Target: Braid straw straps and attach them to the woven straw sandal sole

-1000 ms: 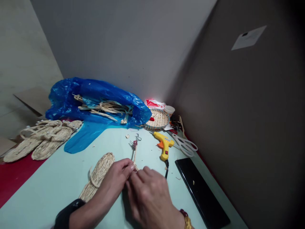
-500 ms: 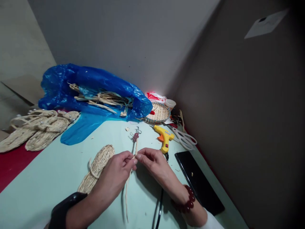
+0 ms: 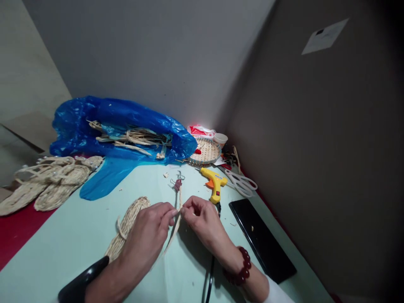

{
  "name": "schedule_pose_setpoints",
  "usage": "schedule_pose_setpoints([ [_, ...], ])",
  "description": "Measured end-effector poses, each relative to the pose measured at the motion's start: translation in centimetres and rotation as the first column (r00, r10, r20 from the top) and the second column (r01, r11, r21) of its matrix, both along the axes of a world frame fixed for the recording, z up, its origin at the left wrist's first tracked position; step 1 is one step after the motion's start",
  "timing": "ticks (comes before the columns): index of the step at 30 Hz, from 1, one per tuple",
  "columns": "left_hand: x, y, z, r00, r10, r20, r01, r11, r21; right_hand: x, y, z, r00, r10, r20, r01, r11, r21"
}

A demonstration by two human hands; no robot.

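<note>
My left hand (image 3: 148, 233) and my right hand (image 3: 202, 221) meet over the pale green table (image 3: 72, 235), both pinched on a thin straw braid (image 3: 179, 202). The braid runs away from me to a small metal clip (image 3: 177, 182) lying on the table. Loose straw strands trail from my fingers back toward me. A woven straw sole (image 3: 126, 225) lies just left of my left hand, partly hidden by it. My left wrist wears a black band and my right wrist a dark red bead bracelet.
A yellow glue gun (image 3: 215, 185) lies right of the clip, its black cord passing under my right arm. White scissors (image 3: 241, 184), a black phone (image 3: 261, 240), a round woven tray (image 3: 205, 152), a blue bag of straw (image 3: 123, 130) and finished straw sandals (image 3: 47, 185) surround the spot.
My right hand has drawn back from over the left, exposing the braid between both pinches. The loose strands now trail from my fingers. The view has shifted slightly.
</note>
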State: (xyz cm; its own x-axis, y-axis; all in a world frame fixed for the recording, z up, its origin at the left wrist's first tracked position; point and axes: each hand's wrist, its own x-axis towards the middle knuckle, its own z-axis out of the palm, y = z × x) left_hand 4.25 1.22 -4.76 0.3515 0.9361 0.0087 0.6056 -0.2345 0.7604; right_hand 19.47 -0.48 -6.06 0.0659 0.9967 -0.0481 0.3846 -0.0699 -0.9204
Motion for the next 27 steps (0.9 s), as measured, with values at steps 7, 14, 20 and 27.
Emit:
schedule_pose_setpoints([
  [7, 0.7, -1.9, -0.9, 0.995, -0.050, -0.088, 0.072, 0.961, 0.265, -0.4, -0.7, 0.3, 0.998, -0.012, 0.066, 0.004, 0.994, 0.113],
  [14, 1.1, -3.0, -2.9, 0.954, -0.080, -0.289, 0.280, 0.585, 0.761, 0.6, -0.1, 0.5, 0.977, 0.063, -0.203, -0.063, 0.998, 0.005],
  [20, 1.5, -3.5, -3.0, 0.894, -0.023, -0.447, 0.384, 0.550, 0.741, 0.5, -0.1, 0.2, 0.892, 0.070, -0.447, -0.130, 0.986, -0.105],
  [27, 0.5, -1.4, -0.4, 0.999, -0.027, 0.023, 0.017, 0.932, 0.361, 0.8, -0.1, 0.5, 0.850, 0.054, -0.524, -0.120, 0.989, -0.092],
])
